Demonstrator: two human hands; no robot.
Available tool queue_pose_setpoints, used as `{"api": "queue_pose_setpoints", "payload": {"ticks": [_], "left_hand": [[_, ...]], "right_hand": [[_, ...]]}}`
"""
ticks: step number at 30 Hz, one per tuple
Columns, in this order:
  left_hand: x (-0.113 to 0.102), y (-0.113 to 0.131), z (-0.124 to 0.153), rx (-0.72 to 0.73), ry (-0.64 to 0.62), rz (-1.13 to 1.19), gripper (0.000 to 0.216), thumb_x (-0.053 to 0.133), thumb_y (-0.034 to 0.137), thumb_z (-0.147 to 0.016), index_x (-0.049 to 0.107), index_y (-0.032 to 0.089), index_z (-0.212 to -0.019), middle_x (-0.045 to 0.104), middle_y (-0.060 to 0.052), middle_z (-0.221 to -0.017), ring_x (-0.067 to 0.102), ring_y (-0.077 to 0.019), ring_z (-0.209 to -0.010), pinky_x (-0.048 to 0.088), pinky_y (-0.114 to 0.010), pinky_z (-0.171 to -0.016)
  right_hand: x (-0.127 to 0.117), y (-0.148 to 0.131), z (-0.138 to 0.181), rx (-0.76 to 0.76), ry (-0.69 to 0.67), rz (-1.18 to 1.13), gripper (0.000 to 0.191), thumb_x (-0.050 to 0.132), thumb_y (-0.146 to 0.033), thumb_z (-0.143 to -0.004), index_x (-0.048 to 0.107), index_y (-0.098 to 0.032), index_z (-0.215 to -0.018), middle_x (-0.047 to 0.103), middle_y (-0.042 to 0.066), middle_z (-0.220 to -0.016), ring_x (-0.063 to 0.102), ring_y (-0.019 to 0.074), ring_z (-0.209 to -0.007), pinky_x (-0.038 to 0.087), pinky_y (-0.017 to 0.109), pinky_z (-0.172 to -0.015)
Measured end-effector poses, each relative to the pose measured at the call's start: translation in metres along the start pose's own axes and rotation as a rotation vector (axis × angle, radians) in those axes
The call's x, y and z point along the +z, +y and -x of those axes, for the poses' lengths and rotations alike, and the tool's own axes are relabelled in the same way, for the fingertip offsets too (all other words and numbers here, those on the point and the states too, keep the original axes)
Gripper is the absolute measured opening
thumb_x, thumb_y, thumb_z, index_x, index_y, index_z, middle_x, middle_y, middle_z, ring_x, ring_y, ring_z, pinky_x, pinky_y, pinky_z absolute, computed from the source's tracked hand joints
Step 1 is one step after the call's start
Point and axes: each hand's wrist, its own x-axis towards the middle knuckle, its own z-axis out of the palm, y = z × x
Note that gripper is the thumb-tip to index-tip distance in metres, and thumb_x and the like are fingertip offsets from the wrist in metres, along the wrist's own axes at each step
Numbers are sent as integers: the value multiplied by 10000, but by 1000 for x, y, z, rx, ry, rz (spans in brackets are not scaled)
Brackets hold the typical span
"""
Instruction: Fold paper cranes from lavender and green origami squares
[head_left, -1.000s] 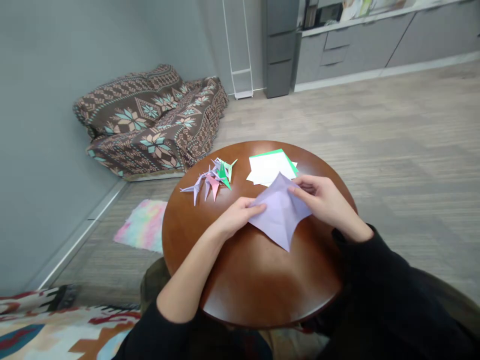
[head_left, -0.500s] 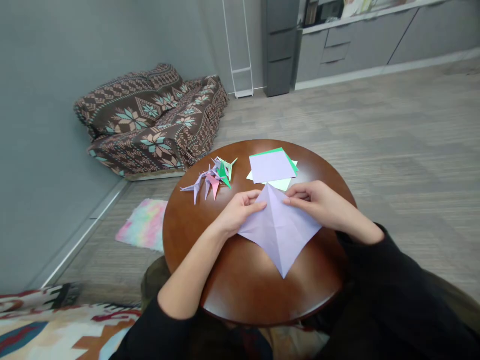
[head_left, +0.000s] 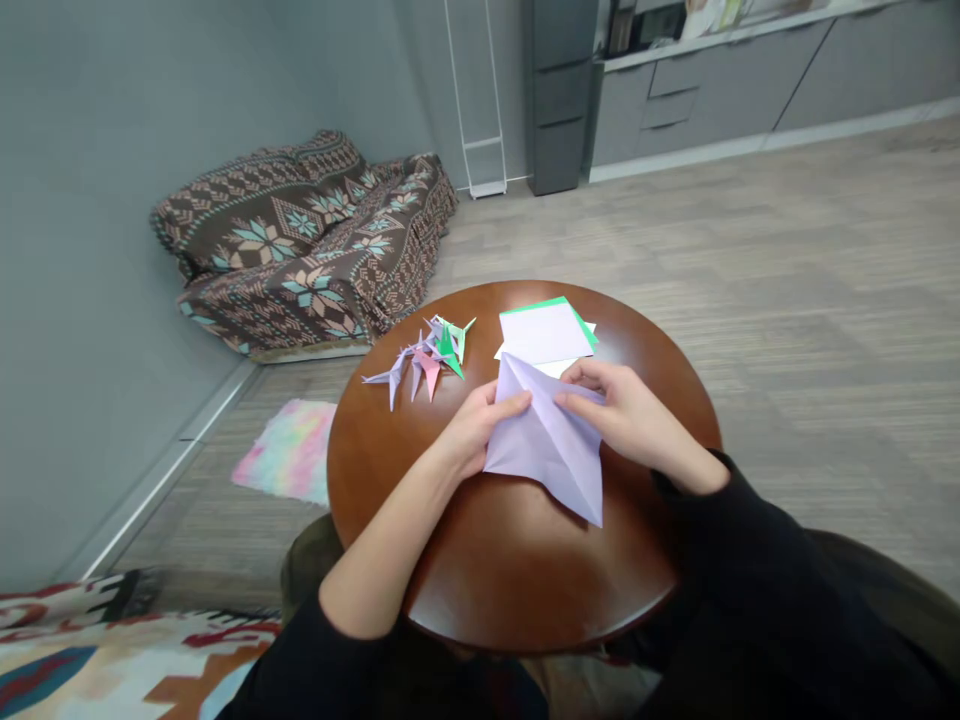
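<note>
A creased lilac sheet of origami paper (head_left: 551,440) is held above the round brown table (head_left: 480,560), a ridge running along its middle. My left hand (head_left: 487,420) grips its left side, thumb on top and the other fingers mostly hidden under the paper. On the upper right side, my right hand (head_left: 600,400) pinches the sheet between thumb and fingers. Just beyond lies a stack of square paper (head_left: 544,332), with lilac on top and green and pale sheets showing underneath. Folded paper cranes (head_left: 427,360) in lilac, pink and green sit together at the table's far left.
Behind the table on the left stands a sofa (head_left: 300,250) under a patterned cover. A fluffy pastel mat (head_left: 289,450) lies on the floor left of the table. Grey cabinets (head_left: 697,100) line the back wall.
The lilac sheet has turned, its top corner going left and its bottom corner right, and it looks more folded up. My right hand has moved slightly left with it.
</note>
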Motion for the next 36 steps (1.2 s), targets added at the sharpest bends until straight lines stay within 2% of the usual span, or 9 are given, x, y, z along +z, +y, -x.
{"api": "queue_pose_setpoints", "payload": {"ticks": [4,7,10,12,14,17,22,28,36], "left_hand": [[3,-3,2,4,-21,-13,432,885,361,-718,755,126,-1057,790,-122,-951,731,-209,-771,558,-311,-773],[4,-5,-2,76,59,27,442,871,401,-733,757,122,-1057,787,-119,-978,729,-199,-771,564,-307,-772],[0,-4,-7,145,229,81,446,857,421,-741,745,93,-1023,783,-140,-985,730,-209,-766,585,-335,-780],[-3,-2,-10,195,362,106,409,854,420,-741,725,95,-954,783,-137,-956,725,-206,-731,595,-341,-757],[-6,-1,-12,252,459,115,371,855,414,-738,690,125,-900,781,-102,-890,722,-200,-708,599,-340,-745],[-7,-2,-12,333,498,114,363,872,397,-718,649,172,-895,749,-28,-768,728,-199,-720,598,-336,-769],[-4,-1,-10,294,417,101,411,880,416,-694,663,145,-913,752,-56,-812,734,-220,-774,590,-346,-790],[0,5,-3,104,205,56,466,864,225,-668,706,124,-1094,776,-106,-1031,725,-220,-855,569,-332,-800],[8,9,2,336,170,106,494,764,294,-706,691,172,-1179,738,-83,-1185,659,-274,-1160,485,-373,-1031]], "right_hand": [[8,2,1,-22,-29,-49,152,602,-329,-938,629,-195,-871,723,49,-923,655,215,-861,492,316,-765],[13,0,2,-30,-78,-80,191,568,-366,-973,651,-196,-951,748,69,-1020,684,226,-900,525,332,-786],[5,-4,2,-40,78,32,247,515,-377,-1006,667,-195,-1073,756,87,-994,700,237,-848,543,363,-770],[-5,-7,4,-140,183,126,260,495,-368,-1019,675,-206,-1113,740,117,-1126,699,277,-1022,536,422,-908],[-12,-9,6,-302,51,219,326,677,-399,-925,660,-246,-1213,618,131,-1408,576,335,-1309,443,495,-1105],[-9,-9,10,-411,-92,389,542,805,-340,-824,632,-289,-1335,430,125,-1602,404,376,-1473,363,561,-1183],[7,1,9,-447,-24,346,292,608,-190,-950,724,-264,-1208,684,109,-1354,658,292,-1233,515,469,-1066],[-4,7,6,-363,80,245,211,734,-343,-902,777,-263,-1093,774,76,-1197,707,307,-1156,524,452,-1062],[4,2,6,-119,182,-44,216,652,-395,-942,804,-243,-924,814,56,-1013,748,288,-991,568,431,-934]]}}
